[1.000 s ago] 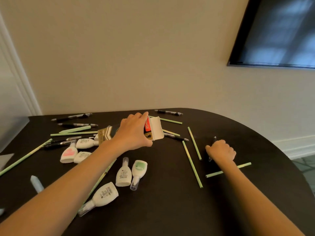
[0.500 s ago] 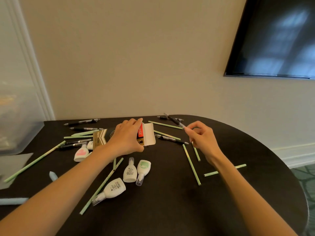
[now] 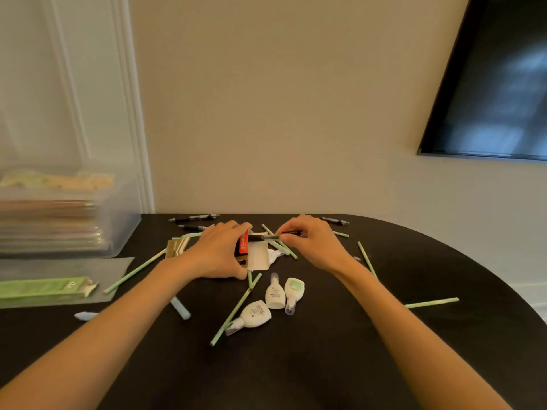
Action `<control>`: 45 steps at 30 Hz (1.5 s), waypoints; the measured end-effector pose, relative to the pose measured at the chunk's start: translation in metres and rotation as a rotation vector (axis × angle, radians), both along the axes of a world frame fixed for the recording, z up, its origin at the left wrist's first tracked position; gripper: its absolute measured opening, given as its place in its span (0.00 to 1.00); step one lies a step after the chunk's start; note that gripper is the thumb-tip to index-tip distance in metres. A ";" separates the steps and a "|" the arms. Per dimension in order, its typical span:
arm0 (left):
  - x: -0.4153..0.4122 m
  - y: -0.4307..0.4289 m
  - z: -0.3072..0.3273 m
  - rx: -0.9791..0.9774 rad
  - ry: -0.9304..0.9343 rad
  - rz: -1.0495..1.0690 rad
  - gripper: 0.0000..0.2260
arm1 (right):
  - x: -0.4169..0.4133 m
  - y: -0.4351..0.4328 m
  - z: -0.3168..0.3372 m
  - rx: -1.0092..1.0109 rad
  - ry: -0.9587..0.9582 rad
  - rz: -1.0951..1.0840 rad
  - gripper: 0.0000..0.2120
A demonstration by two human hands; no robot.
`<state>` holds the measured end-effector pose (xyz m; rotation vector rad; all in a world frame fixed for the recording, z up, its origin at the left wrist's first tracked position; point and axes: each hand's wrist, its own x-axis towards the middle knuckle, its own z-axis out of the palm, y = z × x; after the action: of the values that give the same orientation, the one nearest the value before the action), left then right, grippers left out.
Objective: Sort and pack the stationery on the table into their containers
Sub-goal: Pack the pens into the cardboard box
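My left hand (image 3: 219, 250) grips a small pen box (image 3: 253, 251) with a red label and an open white flap, lying on the black table (image 3: 325, 365). My right hand (image 3: 310, 244) pinches a black pen (image 3: 268, 237) whose tip enters the box's open end. More black pens (image 3: 195, 217) lie at the table's far side. Green sticks (image 3: 233, 312) are scattered around. Three white correction-tape dispensers (image 3: 275, 294) lie in front of the box.
A clear plastic bin (image 3: 65, 214) of papers stands at the left. A green carton (image 3: 44, 290) lies on a grey sheet beside it. A pale blue piece (image 3: 180, 307) lies near my left forearm. A dark screen (image 3: 497, 84) hangs on the wall.
My right hand lifted a black pen off the table at the right and carried it left to the box opening. My left hand kept its hold on the box. The camera tilted and shifted left.
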<state>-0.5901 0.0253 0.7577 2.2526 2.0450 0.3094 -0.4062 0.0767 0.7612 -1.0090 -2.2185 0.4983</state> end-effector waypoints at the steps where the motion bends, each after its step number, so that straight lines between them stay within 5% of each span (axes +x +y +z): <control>1: -0.005 -0.006 0.001 -0.001 -0.018 -0.002 0.41 | -0.010 -0.004 0.003 0.000 -0.021 0.032 0.08; 5: -0.017 -0.021 0.003 0.000 -0.089 -0.008 0.41 | -0.038 -0.016 0.005 0.002 -0.037 0.092 0.11; 9: -0.030 -0.033 0.006 0.022 -0.143 0.008 0.41 | -0.055 -0.026 0.000 -0.017 0.182 -0.010 0.08; 38: -0.032 -0.025 -0.001 -0.013 -0.194 -0.010 0.42 | -0.080 -0.017 -0.021 -0.162 -0.011 0.059 0.08; 45: -0.016 0.009 -0.006 0.020 -0.082 0.122 0.42 | -0.033 0.019 -0.039 -0.279 0.420 -0.087 0.12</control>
<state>-0.6056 0.0339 0.7517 2.0924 2.1508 0.4253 -0.4396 0.0953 0.7218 -1.0249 -1.7562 0.9086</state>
